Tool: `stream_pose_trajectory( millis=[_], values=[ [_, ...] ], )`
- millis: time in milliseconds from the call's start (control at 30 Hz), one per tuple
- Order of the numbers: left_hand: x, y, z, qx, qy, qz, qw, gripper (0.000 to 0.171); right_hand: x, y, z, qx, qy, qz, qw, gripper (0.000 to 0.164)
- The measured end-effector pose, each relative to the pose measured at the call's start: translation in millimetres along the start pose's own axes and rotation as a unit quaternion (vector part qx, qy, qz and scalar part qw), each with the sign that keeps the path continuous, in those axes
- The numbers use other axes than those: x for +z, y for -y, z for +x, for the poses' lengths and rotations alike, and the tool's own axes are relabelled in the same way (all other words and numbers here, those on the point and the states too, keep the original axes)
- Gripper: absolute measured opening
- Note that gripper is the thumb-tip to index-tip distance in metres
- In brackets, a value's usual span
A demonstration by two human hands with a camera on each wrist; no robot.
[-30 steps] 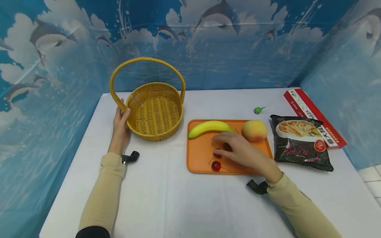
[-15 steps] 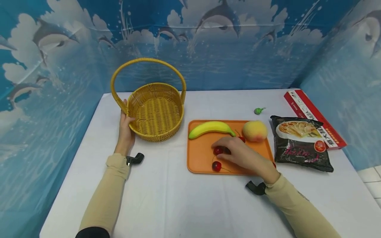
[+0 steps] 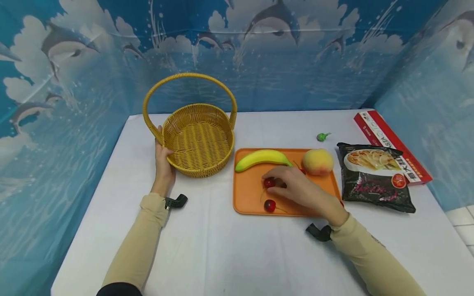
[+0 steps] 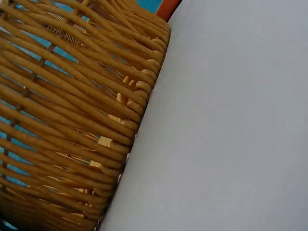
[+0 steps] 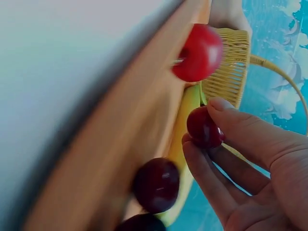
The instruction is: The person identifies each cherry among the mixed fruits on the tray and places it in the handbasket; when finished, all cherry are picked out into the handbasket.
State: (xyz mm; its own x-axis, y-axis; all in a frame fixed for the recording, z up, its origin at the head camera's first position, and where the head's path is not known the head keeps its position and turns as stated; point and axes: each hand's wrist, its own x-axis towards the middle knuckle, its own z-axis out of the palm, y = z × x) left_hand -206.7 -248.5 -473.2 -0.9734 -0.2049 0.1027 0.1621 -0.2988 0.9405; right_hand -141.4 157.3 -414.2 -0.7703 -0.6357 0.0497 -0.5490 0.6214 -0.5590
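In the head view my left hand [image 3: 163, 166] grips the left side of a yellow wicker basket [image 3: 199, 172], thumb on its near side and fingers behind by the handle. The basket's woven wall [image 4: 72, 115] fills much of the left wrist view. Over an orange tray [image 3: 245, 195], my right hand [image 3: 301, 191] pinches a dark red cherry [image 5: 204, 127] between thumb and fingertips. Another cherry [image 3: 270, 205] lies at the tray's front. Behind the hand are a banana [image 3: 263, 159] and a peach [image 3: 317, 162]. More dark cherries [image 5: 156, 185] show in the right wrist view.
Right of the tray lies a black food packet [image 3: 374, 176], overlapping a red and white box [image 3: 392, 144]. A small green vegetable-like item [image 3: 322, 137] lies behind the tray on the white tablecloth [image 3: 237, 255]. Blue dolphin-print curtains [image 3: 259, 82] stand around the table.
The basket and left hand have shifted slightly right, closer to the tray. The right hand has taken hold of a cherry, staying about the same place over the tray.
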Motion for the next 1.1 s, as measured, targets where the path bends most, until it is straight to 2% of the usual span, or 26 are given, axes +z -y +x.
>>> stream_pose_trajectory(
  millis=[267,400,533,833,967,1100],
  values=[
    [3.1,1.0,-5.7,0.009,-0.007,-0.006,0.9999,0.094,-20,23,26,-0.031,-0.025,0.014,0.999,0.036],
    [4.3,2.8,-9.4,0.010,-0.007,-0.005,0.9999,0.094,-26,31,44,-0.055,-0.045,0.019,0.997,0.035],
    [5.1,3.4,-10.4,0.012,-0.010,-0.003,0.9999,0.093,-28,37,63,-0.059,-0.063,0.022,0.996,0.034],
    [5.1,4.1,-9.8,0.017,-0.012,-0.011,0.9997,0.093,-17,62,106,-0.058,-0.067,0.050,0.995,0.035],
    [4.7,4.1,-9.9,0.015,-0.014,-0.014,0.9997,0.093,-10,74,117,-0.053,-0.063,0.057,0.995,0.037],
    [3.5,3.1,-9.3,0.016,-0.019,-0.012,0.9996,0.092,-3,79,123,-0.048,-0.058,0.057,0.996,0.048]
  ],
)
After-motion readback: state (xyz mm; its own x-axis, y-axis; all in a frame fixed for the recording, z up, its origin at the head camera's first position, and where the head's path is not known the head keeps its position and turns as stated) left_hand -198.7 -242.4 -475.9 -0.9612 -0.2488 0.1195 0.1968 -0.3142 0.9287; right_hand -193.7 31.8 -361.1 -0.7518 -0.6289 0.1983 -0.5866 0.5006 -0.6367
